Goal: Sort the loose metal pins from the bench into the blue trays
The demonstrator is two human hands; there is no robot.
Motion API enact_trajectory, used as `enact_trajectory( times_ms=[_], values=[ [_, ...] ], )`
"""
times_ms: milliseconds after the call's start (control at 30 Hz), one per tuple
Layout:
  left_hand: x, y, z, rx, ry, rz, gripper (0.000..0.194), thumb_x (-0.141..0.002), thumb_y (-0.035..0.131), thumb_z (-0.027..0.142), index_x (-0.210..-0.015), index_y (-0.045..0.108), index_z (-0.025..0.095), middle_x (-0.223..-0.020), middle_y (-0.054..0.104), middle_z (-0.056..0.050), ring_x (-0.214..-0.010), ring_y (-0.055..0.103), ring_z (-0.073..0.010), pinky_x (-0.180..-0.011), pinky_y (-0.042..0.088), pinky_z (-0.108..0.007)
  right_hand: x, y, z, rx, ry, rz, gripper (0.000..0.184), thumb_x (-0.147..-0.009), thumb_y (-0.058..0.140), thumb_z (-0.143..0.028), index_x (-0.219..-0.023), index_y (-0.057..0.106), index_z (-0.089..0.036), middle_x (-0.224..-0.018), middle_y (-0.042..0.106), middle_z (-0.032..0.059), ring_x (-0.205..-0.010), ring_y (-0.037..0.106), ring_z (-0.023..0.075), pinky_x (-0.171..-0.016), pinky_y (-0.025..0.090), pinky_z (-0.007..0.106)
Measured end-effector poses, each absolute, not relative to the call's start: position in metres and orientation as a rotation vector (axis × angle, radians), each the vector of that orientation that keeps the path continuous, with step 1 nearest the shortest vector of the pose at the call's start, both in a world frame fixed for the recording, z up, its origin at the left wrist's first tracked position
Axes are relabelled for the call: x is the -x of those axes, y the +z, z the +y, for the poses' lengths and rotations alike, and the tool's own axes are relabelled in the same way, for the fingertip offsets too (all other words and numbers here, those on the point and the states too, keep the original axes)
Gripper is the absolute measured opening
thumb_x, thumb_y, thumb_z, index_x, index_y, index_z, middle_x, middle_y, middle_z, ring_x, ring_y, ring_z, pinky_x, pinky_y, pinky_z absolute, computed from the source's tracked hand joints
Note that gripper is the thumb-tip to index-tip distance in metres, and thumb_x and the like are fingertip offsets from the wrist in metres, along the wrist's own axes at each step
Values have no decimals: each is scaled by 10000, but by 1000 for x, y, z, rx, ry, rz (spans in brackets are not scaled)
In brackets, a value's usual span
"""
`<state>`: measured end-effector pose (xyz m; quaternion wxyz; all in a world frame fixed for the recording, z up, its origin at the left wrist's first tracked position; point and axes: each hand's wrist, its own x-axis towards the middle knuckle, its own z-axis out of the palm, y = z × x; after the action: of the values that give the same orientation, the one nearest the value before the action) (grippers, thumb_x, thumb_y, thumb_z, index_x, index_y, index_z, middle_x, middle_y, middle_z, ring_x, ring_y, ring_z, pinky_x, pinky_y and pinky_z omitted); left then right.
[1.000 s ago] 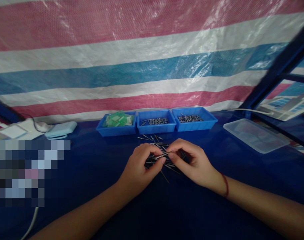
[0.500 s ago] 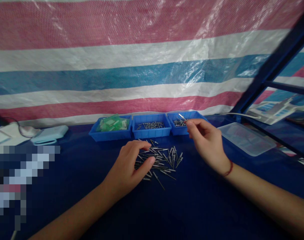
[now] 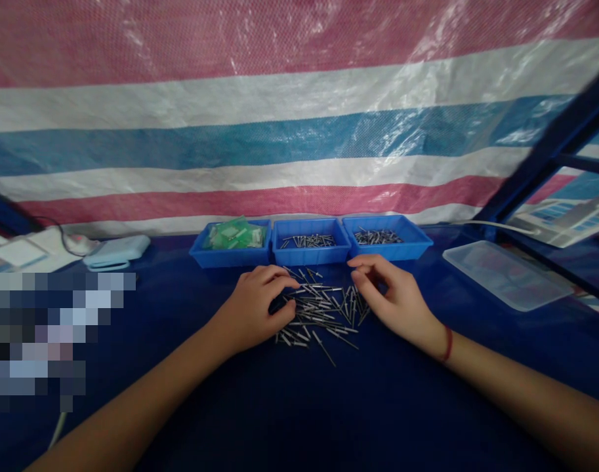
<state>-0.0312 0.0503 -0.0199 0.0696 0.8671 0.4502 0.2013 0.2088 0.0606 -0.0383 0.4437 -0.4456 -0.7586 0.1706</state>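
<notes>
A loose heap of thin metal pins point(image 3: 319, 311) lies on the dark blue table cover between my hands. My left hand point(image 3: 252, 308) rests at the heap's left edge, fingers curled over the pins; I cannot make out any pin pinched in it. My right hand point(image 3: 392, 295) hovers at the heap's right edge, fingers bent and apart, holding nothing. Behind the heap stand three blue trays in a row: the left tray point(image 3: 230, 252) holds green packets, the middle tray point(image 3: 310, 252) and the right tray point(image 3: 390, 248) hold metal pins.
A clear plastic lid point(image 3: 506, 272) lies at the right. A pale blue device point(image 3: 117, 252) with a cable and white papers sits at the back left. A striped tarpaulin point(image 3: 279, 131) hangs behind the table. A dark blue frame bar point(image 3: 545, 154) slants at the right.
One second ago both hands pinched a pin over the heap. My right hand then carried it to the right tray and has come back to the heap without it. My left hand stayed put.
</notes>
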Motion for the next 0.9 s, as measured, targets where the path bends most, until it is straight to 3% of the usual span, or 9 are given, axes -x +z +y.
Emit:
enact_trajectory(
  times_ms=[233, 500, 900],
  values=[
    [38, -15, 53, -2702, 445, 1455, 264, -808, 490, 183, -1021, 644, 199, -1039, 647, -68, -927, 576, -234, -819, 427, -417, -204, -35, 50, 949, 319, -2086, 142, -860, 481, -194, -971, 570, -189, -703, 590, -3, -573, 547, 105, -523, 444, 230],
    [46, -7, 55, -2670, 239, 1420, 232, -870, 480, 240, -1009, 663, 210, -953, 666, -51, -834, 636, -188, -755, 461, -312, -205, -36, 50, 929, 337, -2115, 154, -867, 473, -195, -980, 577, -180, -766, 620, 24, -611, 560, 114, -558, 466, 248],
    [43, -7, 53, -2688, 188, 1440, 222, -887, 483, 271, -1019, 640, 187, -943, 656, -56, -859, 625, -194, -762, 452, -316, -202, -36, 50, 878, 320, -2131, 131, -859, 480, -168, -926, 593, -166, -792, 636, 35, -624, 567, 116, -569, 471, 249]
  ],
)
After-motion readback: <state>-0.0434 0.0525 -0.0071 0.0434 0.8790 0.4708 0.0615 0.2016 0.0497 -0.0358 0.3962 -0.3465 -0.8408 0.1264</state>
